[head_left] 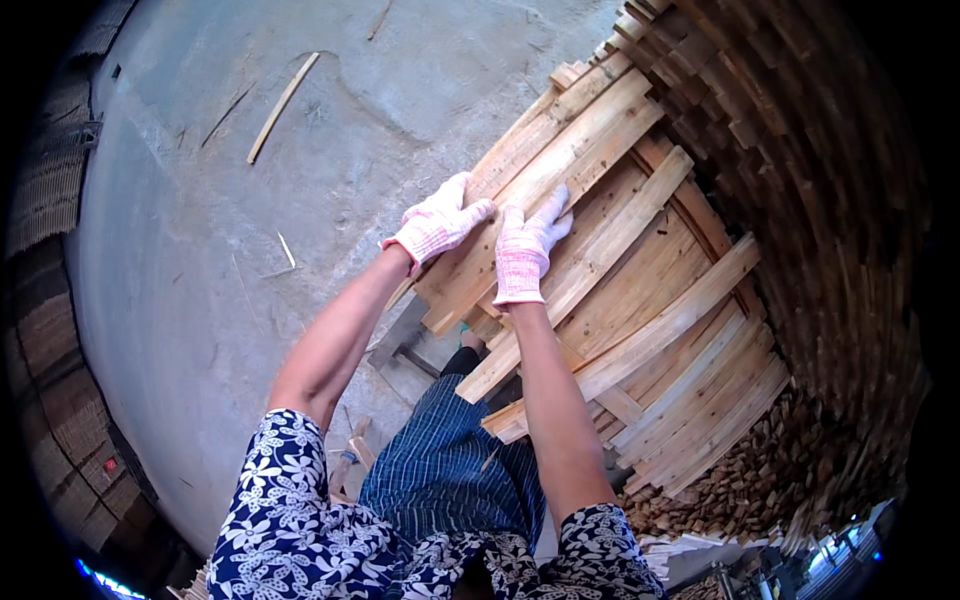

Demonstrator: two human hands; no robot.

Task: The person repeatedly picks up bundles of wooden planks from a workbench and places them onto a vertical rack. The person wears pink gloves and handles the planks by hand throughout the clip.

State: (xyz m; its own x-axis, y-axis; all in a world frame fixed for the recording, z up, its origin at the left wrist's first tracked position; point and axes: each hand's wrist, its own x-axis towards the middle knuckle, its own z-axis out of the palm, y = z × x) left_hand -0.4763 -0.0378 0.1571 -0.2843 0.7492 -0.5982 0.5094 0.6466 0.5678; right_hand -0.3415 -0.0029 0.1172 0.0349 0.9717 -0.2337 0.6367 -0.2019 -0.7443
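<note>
You have soft, cool light over the concrete floor (200, 230), quite bright at ten o'clock, with only weak shadows. Near the centre, the pale planks (580, 145) appear rather sharp. The wood stack (820, 200) towards two o'clock is dim. Edges curve near the black rim; blue glare shows at eight o'clock.

A thin stick (283, 108) lies on the gray floor (200, 330). A big wood pile (830, 200) stands at the right.

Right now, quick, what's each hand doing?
Left hand: at the wooden boards, thumb spread; whether it grips can't be told.
Right hand: open, fingers spread, over the boards.
</note>
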